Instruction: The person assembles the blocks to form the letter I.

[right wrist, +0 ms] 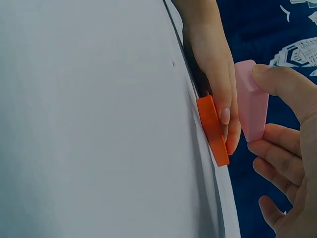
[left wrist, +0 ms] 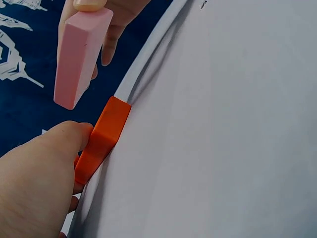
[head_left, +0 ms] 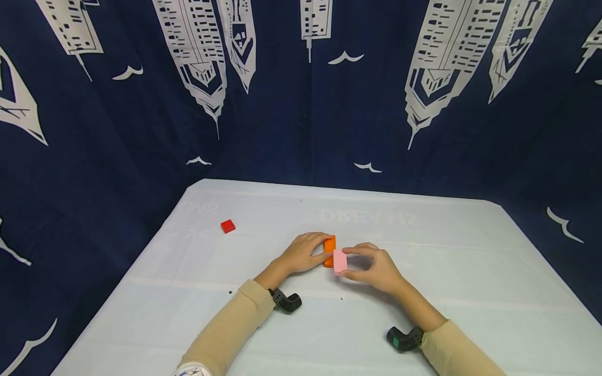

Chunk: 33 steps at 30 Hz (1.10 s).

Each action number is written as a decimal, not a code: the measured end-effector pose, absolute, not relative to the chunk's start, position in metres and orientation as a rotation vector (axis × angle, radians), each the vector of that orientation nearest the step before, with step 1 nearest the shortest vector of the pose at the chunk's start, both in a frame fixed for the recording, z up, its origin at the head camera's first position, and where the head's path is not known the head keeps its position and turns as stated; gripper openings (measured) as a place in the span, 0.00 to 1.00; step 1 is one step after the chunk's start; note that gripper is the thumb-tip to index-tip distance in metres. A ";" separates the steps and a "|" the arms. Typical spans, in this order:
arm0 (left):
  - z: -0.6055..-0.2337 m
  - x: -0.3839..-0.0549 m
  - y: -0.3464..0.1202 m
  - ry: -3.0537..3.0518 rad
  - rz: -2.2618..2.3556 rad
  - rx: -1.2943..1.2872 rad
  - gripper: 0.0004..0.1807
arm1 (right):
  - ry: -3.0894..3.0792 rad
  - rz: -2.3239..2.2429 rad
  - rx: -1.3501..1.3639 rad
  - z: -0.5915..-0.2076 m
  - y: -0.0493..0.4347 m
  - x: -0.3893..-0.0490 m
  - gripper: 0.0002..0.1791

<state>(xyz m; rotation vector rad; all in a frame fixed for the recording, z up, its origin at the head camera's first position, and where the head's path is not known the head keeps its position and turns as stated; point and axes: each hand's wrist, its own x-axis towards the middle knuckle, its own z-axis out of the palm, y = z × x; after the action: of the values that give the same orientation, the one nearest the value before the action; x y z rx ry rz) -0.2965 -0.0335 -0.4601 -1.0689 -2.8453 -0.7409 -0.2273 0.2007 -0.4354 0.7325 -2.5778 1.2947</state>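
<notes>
My left hand (head_left: 305, 253) holds an orange block (head_left: 330, 251) at the table, its thumb and fingers against the block's left side. In the left wrist view, the thumb touches the middle of that orange block (left wrist: 104, 139). Between thumb and fingertips, my right hand (head_left: 376, 266) pinches a pink block (head_left: 340, 262). The pink block (right wrist: 251, 101) is held up above the tabletop, tilted, just to the right of the orange one. In the head view its left edge overlaps the orange block.
A small red block (head_left: 228, 226) lies on the white-covered table (head_left: 423, 230), farther back on the left. Tiny dark specks (head_left: 230, 292) dot the cloth near the left forearm. A dark blue curtain (head_left: 301, 125) with white buildings and birds hangs behind the table.
</notes>
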 end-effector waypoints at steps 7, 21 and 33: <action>-0.460 -0.298 -0.034 -2.836 -0.731 -1.073 0.28 | -2.583 1.242 0.788 -0.437 0.195 -0.224 0.28; -0.459 -0.297 -0.034 -2.805 -0.732 -1.098 0.28 | -2.591 1.202 0.799 -0.449 0.187 -0.218 0.28; -0.459 -0.295 -0.034 -2.820 -0.729 -1.097 0.28 | -2.589 1.145 0.818 -0.453 0.187 -0.214 0.29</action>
<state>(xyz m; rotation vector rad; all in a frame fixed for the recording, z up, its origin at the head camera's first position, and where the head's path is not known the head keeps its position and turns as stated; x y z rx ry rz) -0.2954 -0.0338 -0.4586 -1.0969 -2.8203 -0.7293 -0.2138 0.1875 -0.4526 0.8182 -2.5890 1.1446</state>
